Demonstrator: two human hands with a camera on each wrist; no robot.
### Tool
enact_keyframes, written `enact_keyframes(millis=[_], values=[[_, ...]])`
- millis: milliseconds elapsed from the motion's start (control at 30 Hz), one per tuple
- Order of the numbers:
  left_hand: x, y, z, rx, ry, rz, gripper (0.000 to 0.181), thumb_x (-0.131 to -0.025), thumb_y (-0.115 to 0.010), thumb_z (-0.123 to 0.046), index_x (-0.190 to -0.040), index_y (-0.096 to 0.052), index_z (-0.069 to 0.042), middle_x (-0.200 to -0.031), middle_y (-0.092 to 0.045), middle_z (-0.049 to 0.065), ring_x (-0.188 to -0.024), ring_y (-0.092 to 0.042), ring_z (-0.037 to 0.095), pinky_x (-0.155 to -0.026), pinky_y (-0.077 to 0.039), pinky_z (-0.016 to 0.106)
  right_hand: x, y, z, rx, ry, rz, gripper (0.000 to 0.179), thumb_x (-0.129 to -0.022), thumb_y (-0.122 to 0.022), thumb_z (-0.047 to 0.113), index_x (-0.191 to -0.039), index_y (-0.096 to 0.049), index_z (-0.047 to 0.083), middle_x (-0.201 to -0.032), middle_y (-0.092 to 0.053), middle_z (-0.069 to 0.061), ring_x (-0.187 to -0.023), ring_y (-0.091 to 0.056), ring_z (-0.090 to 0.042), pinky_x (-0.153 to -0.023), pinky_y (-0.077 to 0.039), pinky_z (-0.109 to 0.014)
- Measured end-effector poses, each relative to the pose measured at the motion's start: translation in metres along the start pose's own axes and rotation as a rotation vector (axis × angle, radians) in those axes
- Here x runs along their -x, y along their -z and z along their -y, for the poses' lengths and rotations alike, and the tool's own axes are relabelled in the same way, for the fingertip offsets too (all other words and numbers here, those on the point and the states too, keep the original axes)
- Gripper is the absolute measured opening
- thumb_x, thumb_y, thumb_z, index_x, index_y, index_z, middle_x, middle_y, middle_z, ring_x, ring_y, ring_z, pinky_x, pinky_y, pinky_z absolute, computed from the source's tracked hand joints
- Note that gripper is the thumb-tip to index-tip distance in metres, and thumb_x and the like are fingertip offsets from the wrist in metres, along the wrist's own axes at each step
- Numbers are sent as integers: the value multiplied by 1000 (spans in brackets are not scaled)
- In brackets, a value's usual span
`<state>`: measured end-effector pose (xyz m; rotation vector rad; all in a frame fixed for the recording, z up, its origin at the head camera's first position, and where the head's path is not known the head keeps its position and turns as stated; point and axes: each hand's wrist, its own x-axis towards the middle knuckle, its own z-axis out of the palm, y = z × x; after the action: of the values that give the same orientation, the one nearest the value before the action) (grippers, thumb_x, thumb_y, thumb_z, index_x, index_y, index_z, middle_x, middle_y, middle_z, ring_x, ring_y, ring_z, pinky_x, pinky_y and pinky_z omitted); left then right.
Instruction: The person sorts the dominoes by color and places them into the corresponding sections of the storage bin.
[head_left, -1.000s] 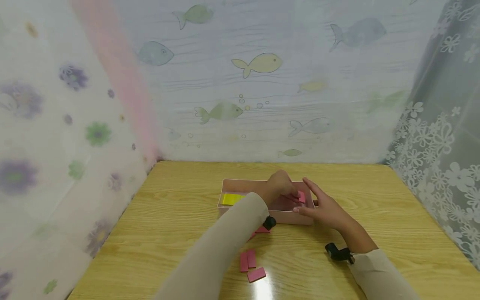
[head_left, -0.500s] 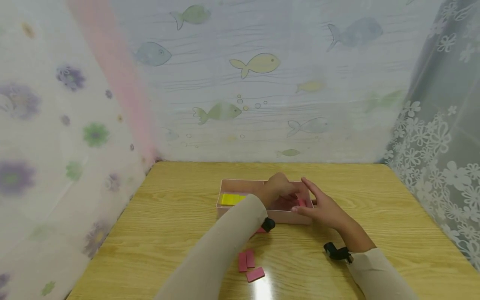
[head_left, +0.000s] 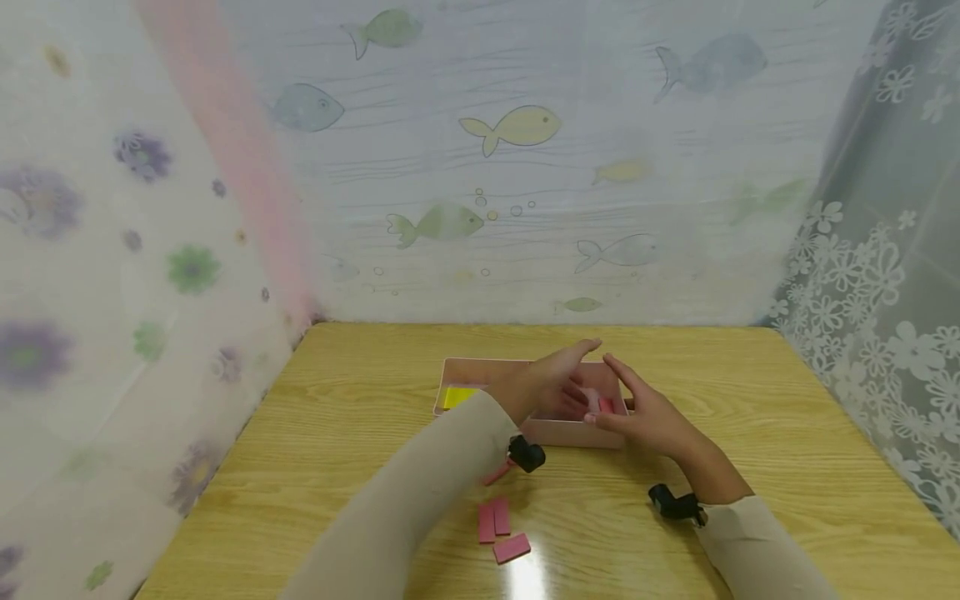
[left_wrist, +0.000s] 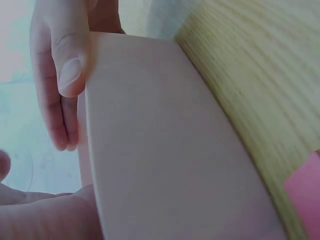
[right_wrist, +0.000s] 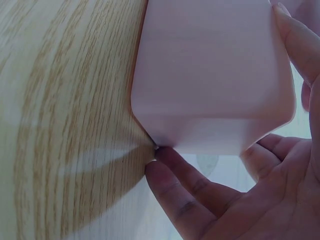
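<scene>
Left hand, pinching a second ago, now spread over the box, pink block seemingly released inside beside the right thumb; right hand grips box's end, loose blocks nearer than both.

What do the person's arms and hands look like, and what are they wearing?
The left sleeve and the right sleeve are long, plain and beige. A small black gadget with a bent shape sits near each cuff. The left hand and right hand wear no gloves.
</scene>
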<state>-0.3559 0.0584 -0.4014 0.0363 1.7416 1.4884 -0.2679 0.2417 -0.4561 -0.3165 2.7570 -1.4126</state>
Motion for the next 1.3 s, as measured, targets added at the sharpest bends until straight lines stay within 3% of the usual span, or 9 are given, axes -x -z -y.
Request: enact_keyframes(millis=[100, 300, 500, 733, 1300], values=[[4, 1, 2, 81, 11, 18, 112, -85, -61, -79, -155, -36, 5, -140, -54, 34, -118, -63, 46, -102, -56, 53, 0, 0, 0, 1, 0, -3, 104, -92, -78, 46, -168, -9, 30, -174, -11, -11, -140, -45, -55, -104, -48, -67], [7, 2, 7, 127, -25, 83, 112, -87, -56, -80, -158, -33, 4, -146, -49, 35, -126, -59, 46, -109, -51, 54, 0, 0, 1, -1, -2, -7, 104, -91, -79, 45, -168, -10, 31, -174, -13, -12, -140, -47, -54, -105, -48, -67], [4, -2, 10, 102, -54, 108, 105, -91, -52, -78, -155, -38, 3, -140, -56, 33, -116, -65, 42, -109, -51, 53, 1, -1, 1, -10, -4, -1, 104, -92, -78, 46, -168, -9, 32, -174, -13, -12, -139, -47, -54, -105, -47, -68], [0, -5, 9, 90, -64, 116, 101, -93, -49, -76, -155, -37, 3, -134, -60, 32, -100, -68, 36, -99, -56, 49, 1, -1, 3, -20, -4, 0, 104, -92, -78, 45, -168, -9, 31, -174, -13, -13, -139, -46, -55, -102, -52, -64], [-6, -6, 6, 82, -40, 102, 105, -88, -58, -78, -156, -37, 0, -132, -61, 29, -106, -67, 39, -102, -55, 52, 1, 0, 2, -27, -9, 2, 105, -91, -78, 46, -168, -7, 32, -174, -13, -13, -141, -44, -55, -102, -52, -63]])
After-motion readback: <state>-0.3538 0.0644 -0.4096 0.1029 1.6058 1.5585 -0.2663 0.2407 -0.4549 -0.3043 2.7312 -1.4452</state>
